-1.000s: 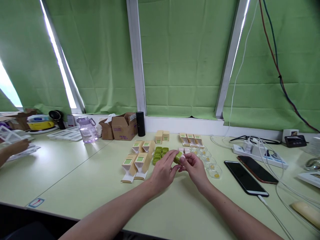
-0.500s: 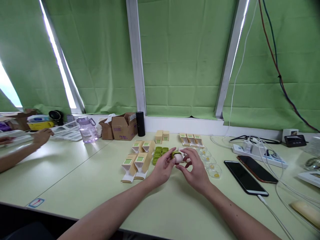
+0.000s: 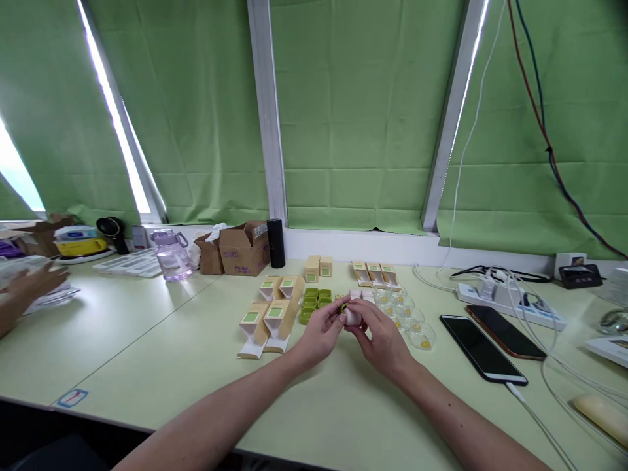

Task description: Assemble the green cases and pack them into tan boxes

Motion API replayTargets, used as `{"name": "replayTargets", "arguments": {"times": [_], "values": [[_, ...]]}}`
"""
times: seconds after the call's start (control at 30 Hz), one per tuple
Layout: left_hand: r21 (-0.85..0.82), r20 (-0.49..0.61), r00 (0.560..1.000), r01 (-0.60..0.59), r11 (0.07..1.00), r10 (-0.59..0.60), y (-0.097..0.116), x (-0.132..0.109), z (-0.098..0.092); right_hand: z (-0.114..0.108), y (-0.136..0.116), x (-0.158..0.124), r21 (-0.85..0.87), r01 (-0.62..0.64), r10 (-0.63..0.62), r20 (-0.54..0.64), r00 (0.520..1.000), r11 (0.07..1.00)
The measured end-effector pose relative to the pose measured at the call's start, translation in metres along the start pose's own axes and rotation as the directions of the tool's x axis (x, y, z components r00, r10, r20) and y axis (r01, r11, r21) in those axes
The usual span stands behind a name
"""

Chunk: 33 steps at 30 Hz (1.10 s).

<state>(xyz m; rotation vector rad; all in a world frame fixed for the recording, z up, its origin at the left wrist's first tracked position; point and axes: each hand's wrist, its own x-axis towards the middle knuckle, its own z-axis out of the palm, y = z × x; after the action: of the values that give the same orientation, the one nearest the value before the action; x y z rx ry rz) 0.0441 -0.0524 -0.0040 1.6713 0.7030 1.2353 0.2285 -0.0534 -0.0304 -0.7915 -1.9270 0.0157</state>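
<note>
A small rounded white piece with a green part at its top [image 3: 352,318] is held above the table between my hands; its exact kind is too small to tell. My left hand [image 3: 318,330] pinches it from the left. From the right, the fingers of my right hand [image 3: 381,335] close on the same piece, partly covering it. Just behind my left hand stand green square cups [image 3: 309,302] in rows. Beyond my fingers are white pieces [image 3: 360,294], partly hidden. Several clear cups with yellow bits inside [image 3: 422,337] lie right of my right hand.
Small kraft boxes with open flaps [image 3: 252,322] stand at left, others [image 3: 373,273] at the back. Two phones [image 3: 483,350] and a power strip [image 3: 510,304] with cables are at right. A bottle [image 3: 171,255] and cardboard box [image 3: 244,252] stand behind. A co-worker's hands [image 3: 36,288] show far left.
My right-hand fingers have closed in onto the white-and-green piece, covering more of its green part. At far left, the co-worker's hands have moved left and lower, over a white stack.
</note>
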Motion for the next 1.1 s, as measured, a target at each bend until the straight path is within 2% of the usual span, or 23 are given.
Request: {"name": "replayTargets", "arguments": {"times": [0.27, 0.6, 1.1], "values": [[-0.083, -0.076, 0.997, 0.011, 0.996, -0.017, -0.013, 0.005, 0.007, 0.0, -0.003, 0.002, -0.069, 0.107, -0.112, -0.064, 0.992, 0.992], [-0.102, -0.183, 0.983, -0.011, 0.995, -0.008, -0.015, 0.005, 0.013, -0.001, -0.007, 0.006, -0.096, 0.133, -0.14, -0.064, 0.988, 0.986], [-0.082, -0.227, 0.974, -0.045, 0.996, 0.026, -0.016, 0.003, 0.016, -0.003, -0.013, 0.009, -0.123, 0.168, -0.176, -0.06, 0.983, 0.978]]}}
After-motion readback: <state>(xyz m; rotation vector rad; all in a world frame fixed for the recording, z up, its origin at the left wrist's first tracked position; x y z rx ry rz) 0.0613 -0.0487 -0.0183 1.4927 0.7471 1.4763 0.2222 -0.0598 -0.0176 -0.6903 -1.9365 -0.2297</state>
